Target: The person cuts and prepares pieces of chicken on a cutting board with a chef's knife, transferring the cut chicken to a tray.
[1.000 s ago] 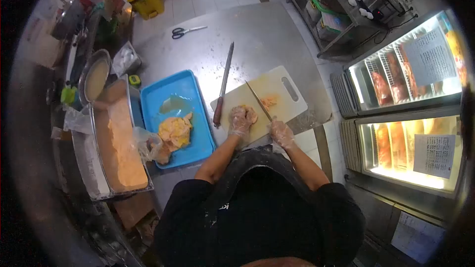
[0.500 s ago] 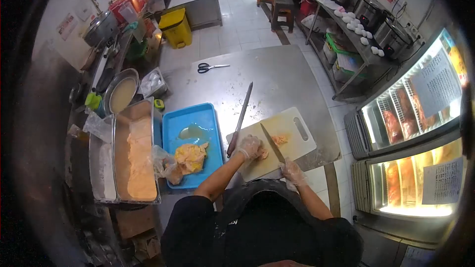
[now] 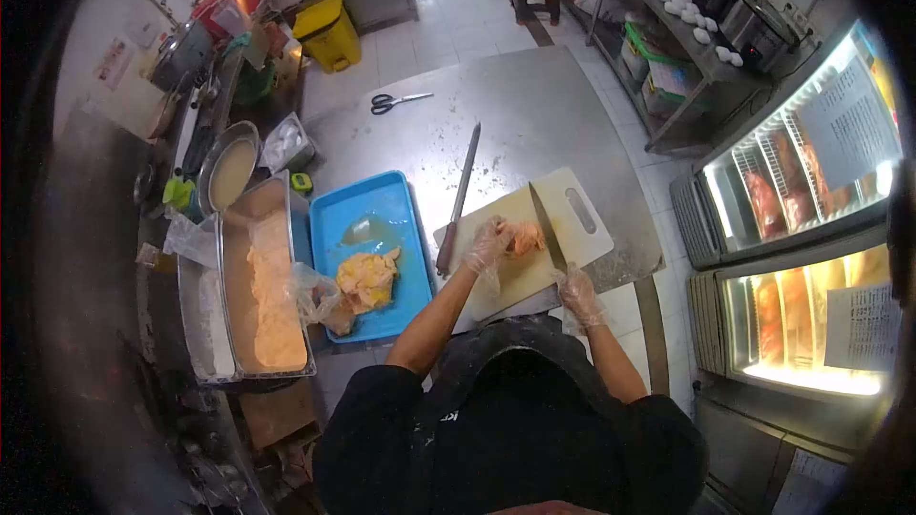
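Observation:
A white cutting board [image 3: 506,288] lies on the steel table in front of me, a slot handle at its right end. On it rests a clump of raw chicken meat [image 3: 525,238]. My left hand [image 3: 488,248], in a clear plastic glove, grips the meat's left edge with bent fingers. Also gloved, my right hand [image 3: 578,296] is closed round the handle of a long kitchen knife [image 3: 547,224]. The blade points away from me, just right of the meat. Left of the board lies a sharpening steel [image 3: 465,186] with a brown handle.
Left of the board, a blue tray [image 3: 416,272] holds more raw chicken [image 3: 367,281] and a plastic bag. Beyond it stand a metal bin of orange flour [image 3: 272,315] and a bowl of batter [image 3: 232,176]. Scissors [image 3: 399,102] lie farther back. Lit fridges [image 3: 801,324] stand at right.
The meat, earlier in separate portions by the blade and left hand, now sits in one clump farther up the board. Left hand and knife have moved away from me; the knife is right of the meat.

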`<state>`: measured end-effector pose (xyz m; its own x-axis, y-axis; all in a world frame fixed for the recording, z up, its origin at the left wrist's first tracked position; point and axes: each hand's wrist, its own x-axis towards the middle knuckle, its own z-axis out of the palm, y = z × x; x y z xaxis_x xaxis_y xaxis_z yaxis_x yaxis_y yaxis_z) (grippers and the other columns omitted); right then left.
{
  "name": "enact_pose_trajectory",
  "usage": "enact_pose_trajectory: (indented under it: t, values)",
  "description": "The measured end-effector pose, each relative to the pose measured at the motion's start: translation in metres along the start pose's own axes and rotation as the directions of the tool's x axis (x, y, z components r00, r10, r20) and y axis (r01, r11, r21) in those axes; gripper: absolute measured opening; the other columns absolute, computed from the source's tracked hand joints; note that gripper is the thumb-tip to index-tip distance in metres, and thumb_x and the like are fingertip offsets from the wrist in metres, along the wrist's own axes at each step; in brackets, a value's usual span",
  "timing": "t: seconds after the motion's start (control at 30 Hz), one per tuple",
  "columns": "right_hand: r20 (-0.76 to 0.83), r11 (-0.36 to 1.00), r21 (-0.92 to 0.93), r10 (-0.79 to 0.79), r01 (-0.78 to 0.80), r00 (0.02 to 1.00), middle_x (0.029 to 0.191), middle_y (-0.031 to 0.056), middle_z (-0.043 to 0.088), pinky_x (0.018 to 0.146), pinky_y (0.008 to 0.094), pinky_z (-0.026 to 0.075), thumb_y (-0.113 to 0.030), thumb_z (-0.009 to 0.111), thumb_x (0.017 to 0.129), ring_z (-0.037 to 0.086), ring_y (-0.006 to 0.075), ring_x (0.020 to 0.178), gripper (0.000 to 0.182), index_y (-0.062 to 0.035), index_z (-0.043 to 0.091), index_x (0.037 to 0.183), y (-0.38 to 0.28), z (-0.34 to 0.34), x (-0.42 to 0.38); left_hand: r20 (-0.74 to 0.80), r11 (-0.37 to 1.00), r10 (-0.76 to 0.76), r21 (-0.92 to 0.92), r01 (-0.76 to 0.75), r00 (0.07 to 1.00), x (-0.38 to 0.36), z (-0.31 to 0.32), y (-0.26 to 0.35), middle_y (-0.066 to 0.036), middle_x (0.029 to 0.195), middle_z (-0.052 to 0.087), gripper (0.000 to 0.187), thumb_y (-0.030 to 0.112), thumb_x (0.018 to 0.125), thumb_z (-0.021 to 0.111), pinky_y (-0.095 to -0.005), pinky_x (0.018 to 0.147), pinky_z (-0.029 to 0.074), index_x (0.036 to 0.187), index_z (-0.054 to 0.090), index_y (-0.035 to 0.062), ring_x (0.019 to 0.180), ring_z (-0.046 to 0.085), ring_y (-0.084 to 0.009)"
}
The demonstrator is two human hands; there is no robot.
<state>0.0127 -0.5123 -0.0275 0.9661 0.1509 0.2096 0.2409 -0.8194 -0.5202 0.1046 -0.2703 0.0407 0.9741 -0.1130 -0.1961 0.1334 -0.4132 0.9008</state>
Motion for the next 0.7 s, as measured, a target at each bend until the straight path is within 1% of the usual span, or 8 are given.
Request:
enact_pose_trajectory:
  t: [0.07, 0.17, 0.27, 0.37, 0.4, 0.47, 0.57, 0.7]
  values:
    - [0.064, 0.996, 0.015, 0.090, -0.091, 0.994, 0.066, 0.0240, 0.056, 0.058, 0.0512, 0.044, -0.027, 0.057, 0.086, 0.056, 0.0445, 0.063, 0.033, 0.0041, 0.049, 0.092, -0.012, -0.017, 0.009, -0.030, 0.996, -0.017, -0.084, 0.014, 0.999, 0.006, 0.003, -0.016, -0.011, 0.076, 0.062, 0.027, 0.023, 0.082, 0.060, -0.0333, 0.062, 0.049, 0.093, 0.057, -0.0013, 0.069, 0.061, -0.0197]
    - [0.079, 0.996, 0.044, 0.073, -0.077, 0.994, 0.067, 0.0246, 0.057, 0.056, 0.0519, 0.044, -0.029, 0.056, 0.087, 0.056, 0.0454, 0.063, 0.033, 0.0036, 0.049, 0.091, -0.010, -0.012, 0.006, -0.198, 0.971, -0.014, 0.232, 0.061, 0.980, -0.001, 0.022, -0.068, -0.010, 0.075, 0.062, 0.028, 0.022, 0.080, 0.062, -0.0308, 0.059, 0.049, 0.095, 0.057, -0.0013, 0.068, 0.061, -0.0169]
    - [0.195, 0.991, 0.015, 0.130, -0.135, 0.972, 0.069, 0.0258, 0.057, 0.057, 0.0528, 0.044, -0.030, 0.055, 0.087, 0.056, 0.0462, 0.064, 0.034, 0.0032, 0.048, 0.090, -0.031, -0.015, 0.010, -0.157, 0.987, -0.158, 0.006, 0.161, 0.975, -0.019, 0.020, -0.066, -0.016, 0.079, 0.064, 0.034, 0.026, 0.078, 0.063, -0.0357, 0.063, 0.050, 0.096, 0.057, -0.0019, 0.070, 0.063, -0.0255]
    - [0.254, 0.996, 0.016, 0.081, -0.088, 0.964, 0.070, 0.0270, 0.057, 0.059, 0.0536, 0.044, -0.030, 0.054, 0.088, 0.056, 0.0466, 0.066, 0.033, 0.0028, 0.048, 0.090, -0.022, 0.009, 0.004, -0.166, 0.965, -0.222, 0.105, 0.241, 0.961, -0.027, 0.012, -0.051, -0.021, 0.085, 0.064, 0.038, 0.032, 0.079, 0.061, -0.0409, 0.067, 0.050, 0.098, 0.058, -0.0010, 0.074, 0.064, -0.0346]
    - [0.345, 0.986, 0.007, 0.155, -0.168, 0.926, 0.069, 0.0274, 0.057, 0.061, 0.0538, 0.044, -0.029, 0.053, 0.088, 0.057, 0.0461, 0.068, 0.033, 0.0031, 0.048, 0.092, -0.030, 0.003, 0.009, -0.180, 0.966, -0.205, 0.118, 0.228, 0.962, -0.026, 0.014, -0.062, -0.022, 0.086, 0.064, 0.039, 0.034, 0.079, 0.060, -0.0421, 0.068, 0.050, 0.098, 0.059, -0.0002, 0.076, 0.063, -0.0361]
    - [0.316, 0.985, -0.006, 0.166, -0.173, 0.934, 0.068, 0.0277, 0.057, 0.060, 0.0534, 0.044, -0.028, 0.052, 0.088, 0.057, 0.0461, 0.067, 0.032, 0.0028, 0.048, 0.092, -0.029, 0.001, 0.011, -0.205, 0.970, -0.167, 0.143, 0.199, 0.964, -0.020, 0.023, -0.093, -0.023, 0.088, 0.064, 0.041, 0.038, 0.080, 0.058, -0.0446, 0.071, 0.049, 0.098, 0.059, 0.0014, 0.080, 0.062, -0.0391]
    - [0.274, 0.983, -0.012, 0.179, -0.183, 0.945, 0.068, 0.0284, 0.057, 0.061, 0.0529, 0.045, -0.027, 0.052, 0.088, 0.057, 0.0462, 0.068, 0.030, 0.0021, 0.047, 0.092, -0.015, 0.001, 0.013, -0.101, 0.939, -0.294, 0.153, 0.307, 0.951, -0.024, 0.013, -0.073, -0.022, 0.091, 0.064, 0.043, 0.041, 0.080, 0.056, -0.0442, 0.074, 0.049, 0.100, 0.060, 0.0035, 0.087, 0.062, -0.0381]
    - [0.341, 0.940, 0.114, 0.266, -0.320, 0.902, 0.071, 0.0296, 0.058, 0.062, 0.0525, 0.046, -0.028, 0.053, 0.087, 0.058, 0.0464, 0.071, 0.030, 0.0005, 0.047, 0.093, -0.012, -0.009, 0.020, -0.190, 0.945, -0.239, 0.181, 0.273, 0.952, -0.027, 0.019, -0.072, -0.023, 0.093, 0.064, 0.042, 0.039, 0.079, 0.057, -0.0434, 0.078, 0.048, 0.101, 0.060, 0.0035, 0.090, 0.061, -0.0370]
